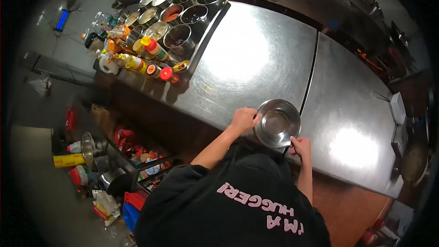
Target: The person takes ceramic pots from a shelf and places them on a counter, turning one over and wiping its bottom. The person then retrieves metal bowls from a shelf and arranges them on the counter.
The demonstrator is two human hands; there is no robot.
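Note:
A round, shiny metal bowl [276, 122] sits at the near edge of the steel table, just in front of my body. Its inside shows only reflections. My left hand [244, 120] is closed on the bowl's left rim, thumb and fingers pinching it. At the lower right rim, my right hand [300, 147] has its fingers closed on what looks like a metal spoon [284, 139], whose bright end lies over the bowl. The fingers partly hide its handle.
Several metal pots [178, 35] of ingredients stand on a tray at the table's back left, with sauce bottles [135, 63] and a red-capped jar [169, 75] before them. A seam splits the steel table [256, 77]. White dishes [398, 108] lie at right; cluttered shelving [137, 174] stands lower left.

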